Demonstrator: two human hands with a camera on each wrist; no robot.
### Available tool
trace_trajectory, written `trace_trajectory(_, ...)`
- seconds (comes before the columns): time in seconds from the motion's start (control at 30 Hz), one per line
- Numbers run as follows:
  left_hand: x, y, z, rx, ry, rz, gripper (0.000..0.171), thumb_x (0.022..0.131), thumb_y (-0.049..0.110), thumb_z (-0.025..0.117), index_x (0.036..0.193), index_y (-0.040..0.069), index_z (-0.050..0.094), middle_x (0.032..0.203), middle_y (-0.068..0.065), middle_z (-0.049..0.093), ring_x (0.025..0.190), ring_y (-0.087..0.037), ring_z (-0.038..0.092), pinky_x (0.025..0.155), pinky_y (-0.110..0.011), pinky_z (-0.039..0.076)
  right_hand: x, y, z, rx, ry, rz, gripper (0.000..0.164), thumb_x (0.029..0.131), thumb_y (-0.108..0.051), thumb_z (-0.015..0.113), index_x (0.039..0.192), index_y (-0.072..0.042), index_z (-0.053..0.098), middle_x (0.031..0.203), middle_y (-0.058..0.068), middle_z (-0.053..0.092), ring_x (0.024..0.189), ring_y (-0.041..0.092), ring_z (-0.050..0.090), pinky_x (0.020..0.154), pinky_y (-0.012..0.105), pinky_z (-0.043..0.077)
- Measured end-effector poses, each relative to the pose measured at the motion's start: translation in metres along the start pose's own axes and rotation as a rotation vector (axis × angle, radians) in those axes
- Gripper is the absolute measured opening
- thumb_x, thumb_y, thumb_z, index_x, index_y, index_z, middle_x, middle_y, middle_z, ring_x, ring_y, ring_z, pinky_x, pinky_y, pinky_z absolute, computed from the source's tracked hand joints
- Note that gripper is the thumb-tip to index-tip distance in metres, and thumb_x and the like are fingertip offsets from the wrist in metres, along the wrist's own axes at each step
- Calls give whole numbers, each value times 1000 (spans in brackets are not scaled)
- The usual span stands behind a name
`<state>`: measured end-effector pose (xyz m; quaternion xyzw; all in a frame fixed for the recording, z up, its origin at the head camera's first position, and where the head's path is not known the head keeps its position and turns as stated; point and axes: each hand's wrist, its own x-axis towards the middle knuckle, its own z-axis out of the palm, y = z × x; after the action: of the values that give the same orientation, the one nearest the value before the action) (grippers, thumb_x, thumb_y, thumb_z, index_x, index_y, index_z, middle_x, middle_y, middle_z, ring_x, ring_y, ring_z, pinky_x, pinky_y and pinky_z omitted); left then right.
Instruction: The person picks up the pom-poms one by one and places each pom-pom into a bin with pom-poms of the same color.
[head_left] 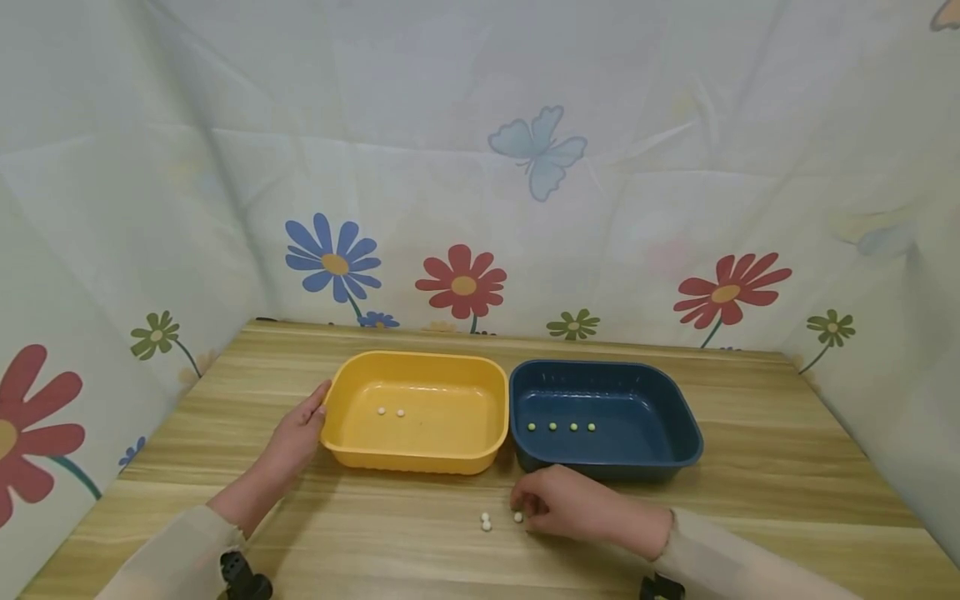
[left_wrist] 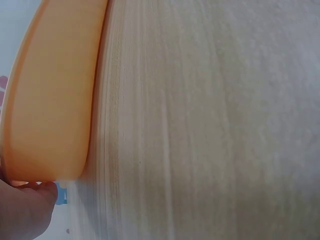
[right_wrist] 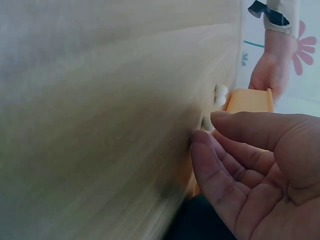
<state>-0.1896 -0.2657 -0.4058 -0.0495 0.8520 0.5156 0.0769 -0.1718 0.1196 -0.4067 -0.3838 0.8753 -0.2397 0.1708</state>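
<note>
My left hand [head_left: 292,437] holds the left end of a yellow plastic basin [head_left: 416,463]. In the left wrist view, fingertips [left_wrist: 47,191] touch the basin's outer end wall below its rim. Two small white balls lie on the basin floor. My right hand [head_left: 566,504] is low over the table in front of the blue basin, fingers bent, thumb and index finger apart. A single white ball [head_left: 518,517] lies on the table by these fingertips, partly hidden in the right wrist view. Two more white balls [head_left: 486,522] touch each other just left of it.
A dark blue basin [head_left: 678,454] stands right beside the yellow one, with several yellow-green balls [head_left: 573,427] in a row on its floor. Both are on a wood-grain table [head_left: 375,533]. Behind the table hangs a flowered cloth [head_left: 600,250].
</note>
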Motion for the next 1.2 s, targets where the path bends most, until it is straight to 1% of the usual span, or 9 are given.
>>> trace_trajectory(0.17,1,-1,0,1,5,1,56,113,12,24,164,3,3,172,-19,0,160,-42,1,132,-57,10,5,0,0,-17,-21,-16,12,87,-1,74,96,-9,75,76,-10,62,68,-7,46,64,11,44)
trace_trajectory(0.37,1,0,1,-1,10,-4,56,113,12,24,164,4,3,172,-20,1,160,-42,1,132,-57,10,7,2,4,-45,-1,-38,13,85,1,72,91,-9,74,74,-11,61,66,-8,43,62,10,42)
trace_trajectory(0.67,0,-1,0,-7,-8,4,56,113,11,23,164,4,1,172,-21,-3,160,-43,-1,132,-58,10,9,2,6,-34,0,-20,8,88,-3,74,88,-11,74,74,-10,62,66,-7,44,62,11,43)
trace_trajectory(0.8,-1,-1,0,0,-4,4,56,113,11,23,164,3,1,172,-21,-2,160,-43,0,132,-58,9,8,0,4,-22,-11,-3,7,90,-5,74,88,-12,74,75,-10,64,67,-7,46,63,12,44)
trace_trajectory(0.97,0,0,1,9,4,8,56,113,11,23,163,1,2,171,-21,-1,160,-43,0,132,-57,9,4,-10,-7,8,-6,6,6,92,-7,74,90,-13,74,80,-11,68,71,-7,49,66,13,49)
trace_trajectory(1.1,-1,1,1,11,4,9,56,113,11,23,163,1,2,172,-20,-1,160,-43,-1,132,-57,8,2,-22,-26,36,19,-28,6,92,-5,73,93,-11,75,82,-8,70,73,-7,50,67,13,50)
trace_trajectory(1.2,-2,2,1,3,0,11,56,113,11,24,164,2,2,172,-20,-2,160,-43,-2,132,-58,8,3,-29,-38,72,15,-22,6,92,-5,72,95,-9,76,83,-6,71,73,-6,51,67,14,51)
